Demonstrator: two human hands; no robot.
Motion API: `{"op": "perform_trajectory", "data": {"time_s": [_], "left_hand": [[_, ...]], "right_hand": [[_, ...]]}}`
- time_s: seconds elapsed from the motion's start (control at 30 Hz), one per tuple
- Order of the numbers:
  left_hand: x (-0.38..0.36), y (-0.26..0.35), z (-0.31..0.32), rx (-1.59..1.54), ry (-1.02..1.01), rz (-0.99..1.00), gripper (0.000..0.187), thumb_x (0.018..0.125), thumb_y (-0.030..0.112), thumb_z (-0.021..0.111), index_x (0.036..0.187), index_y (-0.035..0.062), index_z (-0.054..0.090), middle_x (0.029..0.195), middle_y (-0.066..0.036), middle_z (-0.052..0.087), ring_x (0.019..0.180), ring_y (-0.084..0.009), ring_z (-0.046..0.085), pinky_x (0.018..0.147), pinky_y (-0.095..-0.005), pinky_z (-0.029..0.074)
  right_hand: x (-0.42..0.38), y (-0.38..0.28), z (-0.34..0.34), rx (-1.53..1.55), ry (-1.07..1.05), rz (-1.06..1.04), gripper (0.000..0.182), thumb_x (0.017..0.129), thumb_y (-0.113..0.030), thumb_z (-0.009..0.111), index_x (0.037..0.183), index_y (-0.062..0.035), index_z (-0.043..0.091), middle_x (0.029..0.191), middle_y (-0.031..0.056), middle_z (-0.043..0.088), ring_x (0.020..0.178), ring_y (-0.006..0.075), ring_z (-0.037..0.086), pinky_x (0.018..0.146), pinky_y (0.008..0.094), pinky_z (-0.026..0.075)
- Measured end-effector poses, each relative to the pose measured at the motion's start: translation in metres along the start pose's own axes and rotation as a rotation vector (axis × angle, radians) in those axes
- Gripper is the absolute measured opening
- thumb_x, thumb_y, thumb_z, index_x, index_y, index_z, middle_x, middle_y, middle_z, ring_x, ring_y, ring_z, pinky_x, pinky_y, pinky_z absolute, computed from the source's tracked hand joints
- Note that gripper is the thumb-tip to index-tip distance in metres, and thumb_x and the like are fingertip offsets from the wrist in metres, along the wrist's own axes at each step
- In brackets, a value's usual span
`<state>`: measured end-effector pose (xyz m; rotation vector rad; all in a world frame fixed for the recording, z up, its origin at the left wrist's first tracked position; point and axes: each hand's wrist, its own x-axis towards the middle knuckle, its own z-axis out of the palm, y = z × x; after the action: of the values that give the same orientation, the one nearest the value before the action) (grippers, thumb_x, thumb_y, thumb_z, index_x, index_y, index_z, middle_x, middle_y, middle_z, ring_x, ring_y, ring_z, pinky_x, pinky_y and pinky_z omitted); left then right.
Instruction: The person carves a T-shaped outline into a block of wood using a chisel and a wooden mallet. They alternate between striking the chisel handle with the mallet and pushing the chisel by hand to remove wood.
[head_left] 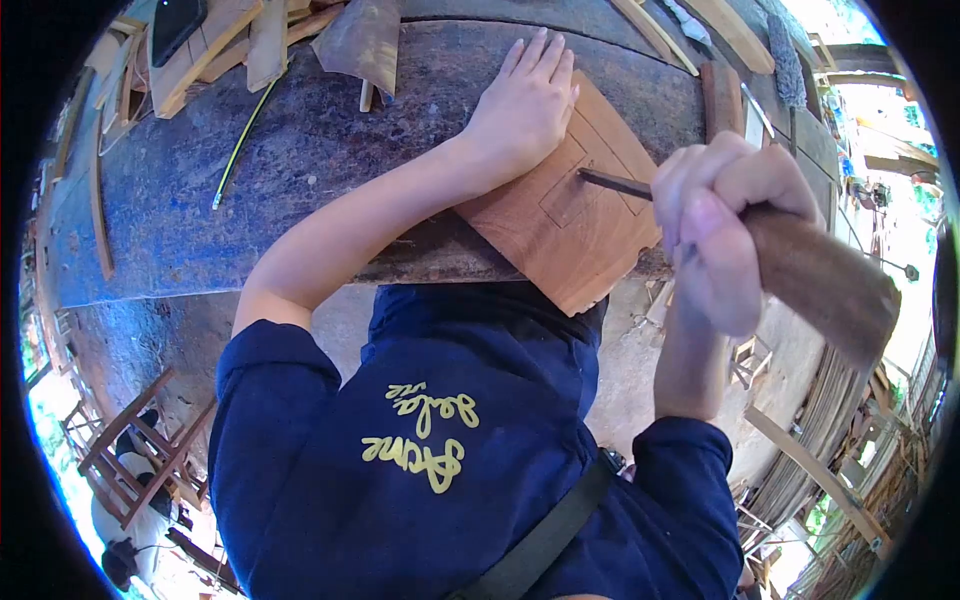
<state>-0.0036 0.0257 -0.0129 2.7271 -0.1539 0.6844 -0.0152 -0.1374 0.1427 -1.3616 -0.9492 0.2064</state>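
Observation:
A reddish-brown wooden board (pixel 600 235) with pencil-like lines lies at the bench's near edge, one corner jutting past it. My left hand (pixel 525 100) rests flat on the board's upper left edge and the bench, fingers stretched out. My right hand (pixel 735 220) is closed around a tool with a thick wooden handle (pixel 825 280). From that fist a thin dark metal shaft (pixel 615 183) reaches left, its tip at the marked lines on the board. Whether the tip has entered the wood cannot be made out.
The worn dark workbench (pixel 330 130) carries wood pieces (pixel 215 45) at the back left, a yellow-green strip (pixel 243 145), a brown block (pixel 721 98) and a grey brush-like object (pixel 786 62) at the right. A wooden frame (pixel 150 450) stands on the floor at lower left.

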Motion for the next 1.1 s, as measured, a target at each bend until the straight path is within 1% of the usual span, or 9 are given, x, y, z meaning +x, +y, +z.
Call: {"op": "perform_trajectory", "data": {"time_s": [0.17, 0.27, 0.33, 0.4, 0.67, 0.73, 0.8, 0.97, 1.1], "left_hand": [[0.000, 0.000, -0.003, -0.006, -0.015, -0.008, 0.044, 0.095, 0.020, 0.040, 0.127, -0.0091, 0.044, 0.137, -0.026, 0.040, 0.133, -0.0363, 0.031, 0.111, -0.0457, 0.023], [0.000, 0.001, -0.003, -0.002, 0.001, -0.003, 0.044, 0.096, 0.020, 0.040, 0.127, -0.0095, 0.044, 0.137, -0.025, 0.040, 0.133, -0.0362, 0.031, 0.111, -0.0456, 0.023], [-0.001, 0.000, -0.002, -0.006, -0.002, -0.007, 0.044, 0.096, 0.020, 0.040, 0.127, -0.0096, 0.044, 0.137, -0.025, 0.040, 0.133, -0.0362, 0.032, 0.111, -0.0456, 0.023], [0.002, -0.002, -0.003, -0.004, 0.007, -0.003, 0.044, 0.096, 0.020, 0.040, 0.127, -0.0098, 0.043, 0.137, -0.026, 0.040, 0.133, -0.0362, 0.032, 0.111, -0.0455, 0.023], [0.000, 0.000, -0.003, 0.008, 0.014, 0.000, 0.043, 0.096, 0.020, 0.040, 0.127, -0.0092, 0.044, 0.136, -0.026, 0.041, 0.132, -0.0358, 0.033, 0.110, -0.0454, 0.024], [0.000, -0.001, 0.000, 0.015, 0.025, -0.001, 0.043, 0.096, 0.020, 0.040, 0.127, -0.0091, 0.044, 0.136, -0.025, 0.041, 0.132, -0.0357, 0.033, 0.110, -0.0454, 0.024], [-0.001, 0.000, 0.001, 0.020, 0.031, 0.008, 0.043, 0.096, 0.020, 0.040, 0.127, -0.0090, 0.044, 0.136, -0.025, 0.041, 0.132, -0.0355, 0.033, 0.110, -0.0453, 0.024], [0.001, -0.001, 0.001, 0.013, 0.011, -0.014, 0.043, 0.096, 0.021, 0.040, 0.127, -0.0086, 0.044, 0.137, -0.024, 0.041, 0.133, -0.0348, 0.033, 0.111, -0.0449, 0.024], [0.000, 0.000, -0.002, 0.037, 0.001, -0.007, 0.044, 0.096, 0.021, 0.040, 0.128, -0.0086, 0.044, 0.138, -0.024, 0.040, 0.133, -0.0346, 0.033, 0.111, -0.0446, 0.024]], "right_hand": [[0.009, -0.023, -0.015, 0.083, -0.091, -0.239, 0.006, 0.081, -0.009, 0.040, 0.078, -0.0055, 0.044, 0.061, 0.0049, 0.046, 0.045, 0.0124, 0.041, 0.046, 0.0290, 0.036], [0.036, -0.026, -0.062, 0.264, -0.715, -0.329, 0.008, 0.080, -0.002, 0.037, 0.077, -0.0066, 0.044, 0.061, 0.0037, 0.044, 0.046, 0.0117, 0.041, 0.046, 0.0283, 0.036], [-0.001, 0.008, -0.005, -0.128, -0.041, -0.059, 0.008, 0.079, 0.001, 0.040, 0.076, -0.0064, 0.042, 0.061, 0.0044, 0.044, 0.046, 0.0121, 0.042, 0.046, 0.0271, 0.035], [-0.003, 0.001, 0.006, -0.028, 0.058, -0.045, 0.017, 0.074, 0.001, 0.059, 0.071, -0.0064, 0.044, 0.066, 0.0041, 0.052, 0.057, 0.0093, 0.047, 0.051, 0.0222, 0.037], [0.017, -0.040, -0.051, -0.250, -0.383, -0.324, 0.016, 0.080, -0.016, 0.044, 0.068, -0.0063, 0.042, 0.060, 0.0076, 0.040, 0.048, 0.0153, 0.040, 0.045, 0.0297, 0.031], [0.011, -0.025, -0.047, -0.216, -0.204, -0.501, 0.015, 0.079, -0.016, 0.048, 0.068, -0.0065, 0.043, 0.059, 0.0063, 0.039, 0.046, 0.0140, 0.038, 0.044, 0.0289, 0.029], [0.004, 0.006, 0.009, -0.089, 0.087, -0.106, 0.010, 0.078, -0.003, 0.048, 0.071, -0.0065, 0.041, 0.060, 0.0041, 0.042, 0.041, 0.0117, 0.038, 0.042, 0.0267, 0.032], [0.005, -0.008, 0.005, -0.156, 0.092, -0.074, 0.008, 0.078, -0.003, 0.043, 0.072, -0.0064, 0.040, 0.059, 0.0061, 0.041, 0.043, 0.0114, 0.038, 0.043, 0.0270, 0.034], [0.023, -0.055, -0.035, -0.450, -0.312, -0.370, 0.007, 0.078, -0.011, 0.042, 0.072, -0.0078, 0.042, 0.058, 0.0027, 0.042, 0.045, 0.0139, 0.040, 0.044, 0.0313, 0.035]]}}
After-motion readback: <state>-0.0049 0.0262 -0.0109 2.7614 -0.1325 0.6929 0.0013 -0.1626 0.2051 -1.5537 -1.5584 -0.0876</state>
